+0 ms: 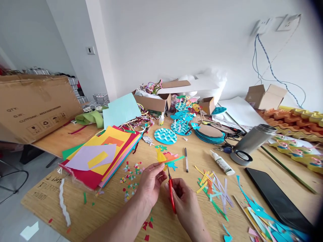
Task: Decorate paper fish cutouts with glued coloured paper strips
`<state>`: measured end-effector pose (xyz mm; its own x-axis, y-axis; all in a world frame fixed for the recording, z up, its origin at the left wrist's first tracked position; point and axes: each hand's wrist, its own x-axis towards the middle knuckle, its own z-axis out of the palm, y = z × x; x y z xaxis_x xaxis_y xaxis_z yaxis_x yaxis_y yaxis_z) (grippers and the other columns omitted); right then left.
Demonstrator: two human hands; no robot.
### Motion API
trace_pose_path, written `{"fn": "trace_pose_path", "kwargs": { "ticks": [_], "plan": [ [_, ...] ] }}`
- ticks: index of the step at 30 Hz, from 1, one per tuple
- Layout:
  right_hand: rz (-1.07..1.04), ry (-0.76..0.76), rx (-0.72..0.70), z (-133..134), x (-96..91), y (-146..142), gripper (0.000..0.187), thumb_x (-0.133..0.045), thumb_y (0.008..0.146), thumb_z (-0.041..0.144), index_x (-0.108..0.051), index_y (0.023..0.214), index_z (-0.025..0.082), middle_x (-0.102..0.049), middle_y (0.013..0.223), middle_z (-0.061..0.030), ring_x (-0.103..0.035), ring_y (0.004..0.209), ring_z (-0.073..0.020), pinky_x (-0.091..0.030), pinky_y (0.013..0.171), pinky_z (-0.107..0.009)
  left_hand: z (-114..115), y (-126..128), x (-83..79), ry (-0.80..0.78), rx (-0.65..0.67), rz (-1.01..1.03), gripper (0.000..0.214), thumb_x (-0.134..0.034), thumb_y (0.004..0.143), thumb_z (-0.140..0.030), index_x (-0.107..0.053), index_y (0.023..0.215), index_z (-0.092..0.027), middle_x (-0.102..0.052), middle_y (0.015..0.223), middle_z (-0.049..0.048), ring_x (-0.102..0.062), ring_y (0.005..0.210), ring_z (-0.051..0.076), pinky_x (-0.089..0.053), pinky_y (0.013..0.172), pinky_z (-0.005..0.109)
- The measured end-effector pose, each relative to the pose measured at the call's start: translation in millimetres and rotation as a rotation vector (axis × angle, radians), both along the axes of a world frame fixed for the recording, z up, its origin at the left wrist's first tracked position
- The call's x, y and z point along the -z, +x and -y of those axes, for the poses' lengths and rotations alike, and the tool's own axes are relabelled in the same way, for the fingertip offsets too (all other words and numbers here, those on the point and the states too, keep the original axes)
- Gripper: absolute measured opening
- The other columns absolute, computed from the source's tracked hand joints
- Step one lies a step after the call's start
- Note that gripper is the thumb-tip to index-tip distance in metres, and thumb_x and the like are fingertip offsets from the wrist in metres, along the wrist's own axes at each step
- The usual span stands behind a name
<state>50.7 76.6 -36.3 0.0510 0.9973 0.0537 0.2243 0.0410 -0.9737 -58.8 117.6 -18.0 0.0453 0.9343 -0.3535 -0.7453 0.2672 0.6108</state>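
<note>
Scissors (172,195) sit between paper stack (118,148) and phone (276,197).

Red-handled scissors (171,191) at green strip (178,159)

A large brown cardboard box with black print (42,104) stands at the far left, above a pale grey floor (12,218). A square white switch plate (90,50) is fixed to the pale pillar (73,30). At the right, a twisted blue cable (264,50) hangs from a white wall socket (262,27) near a small open brown cardboard box (268,96). On the wooden surface (106,201), a silver metal flask (254,138) is beside a round dark lid (241,157); a flat black phone (277,198) lies nearer.
</note>
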Motion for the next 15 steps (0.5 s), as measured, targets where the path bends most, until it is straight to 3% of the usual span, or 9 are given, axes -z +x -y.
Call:
{"fn": "trace_pose_path", "kwargs": {
  "ticks": [15],
  "plan": [
    [-0.082, -0.056, -0.013, -0.8, -4.6, 2.7, 0.04, -0.062, 0.075, 0.056, -0.058, 0.075, 0.016, -0.053, 0.058, 0.0007, -0.042, 0.047, -0.011, -0.032, 0.043, -0.022, 1.8, 1.6, -2.2, 0.038, 0.042, -0.056, 0.023, -0.081, 0.054, -0.02, -0.066, 0.069, -0.011, -0.059, 0.061, -0.0005, -0.054, 0.055, 0.008, -0.043, 0.054, 0.02]
  ]
}}
